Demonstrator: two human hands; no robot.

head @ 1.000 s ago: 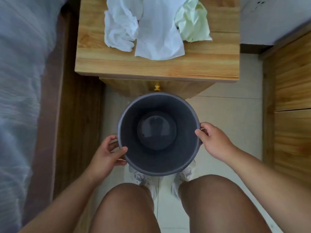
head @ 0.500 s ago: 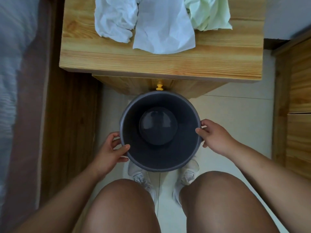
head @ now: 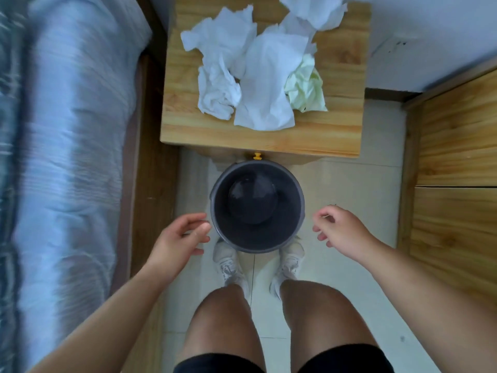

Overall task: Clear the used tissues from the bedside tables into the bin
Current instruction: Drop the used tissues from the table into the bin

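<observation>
1. Centre of frame, on the tiled floor: found bin (head: 258, 239) standing upright, mouth up, close against the front of table (head: 269, 141), just below knob (head: 257, 156). Judged so set to give a short drop from table top to bin.
2. Upper centre: noted white tissues (head: 255, 84) heaped on the table top, overlapping, with one green tissue (head: 306, 87) at the right of the heap. Saw none in the bin. Clearing judged not yet begun.
3. Left of bin: noted left hand (head: 178, 238), fingers loosely curved and spread, holding nothing. Fingertips just beside the rim. Cannot tell whether touching.
4. Right of bin: noted right hand (head: 341, 232), fingers loosely curled, holding nothing, apart from the rim.
5. Judged both hands free for the reach up to the heap. Light, crumpled paper judged easy to gather in a loose grasp, several pieces at once.
6. Hidden or doubtful:
   - Topmost tissue cut off by the upper edge of frame.
   - Number of tissues not determinable, owing to overlap.
   - Table front concealed beneath its own top, save the knob.
   - Toes of shoes (head: 228, 262) concealed behind the bin.
   - Bin bottom dark, seemingly bare.
   - Bed (head: 67, 157) at left blurred.
   - No second table in view.
</observation>
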